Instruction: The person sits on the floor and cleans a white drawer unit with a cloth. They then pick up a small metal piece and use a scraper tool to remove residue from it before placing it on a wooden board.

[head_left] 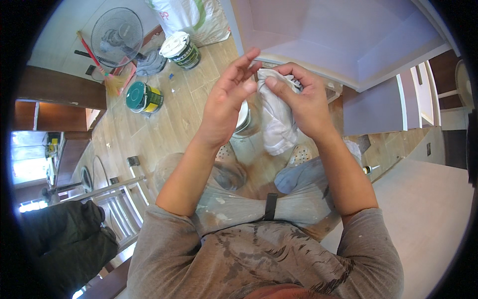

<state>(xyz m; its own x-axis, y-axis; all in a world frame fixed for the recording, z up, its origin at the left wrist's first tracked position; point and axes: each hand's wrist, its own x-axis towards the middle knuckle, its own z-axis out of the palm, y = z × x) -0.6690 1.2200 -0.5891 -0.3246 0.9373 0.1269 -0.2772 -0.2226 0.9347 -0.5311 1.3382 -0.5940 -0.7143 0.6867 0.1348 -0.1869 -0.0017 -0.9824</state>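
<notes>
A bunched white rag [277, 122] hangs down from my right hand [307, 97], whose thumb and fingers are closed on its upper end. Just left of the rag is my left hand [230, 97], raised with its fingers apart and nothing visible in it. Its thumb tip comes close to the cloth; whether they touch I cannot tell. Below and behind the hands, partly hidden, a white container [243, 117] stands on the floor between my feet. Beyond my hands is the pale edge of an open cabinet [298, 30].
Paint pails, one with a green lid [135, 96] and one with a white cover [180, 50], stand ahead left near a fan [117, 37] and a broom [115, 83]. An aluminium ladder [122, 197] is at my left. A drawer unit [376, 107] and a sealant tube [369, 170] are right.
</notes>
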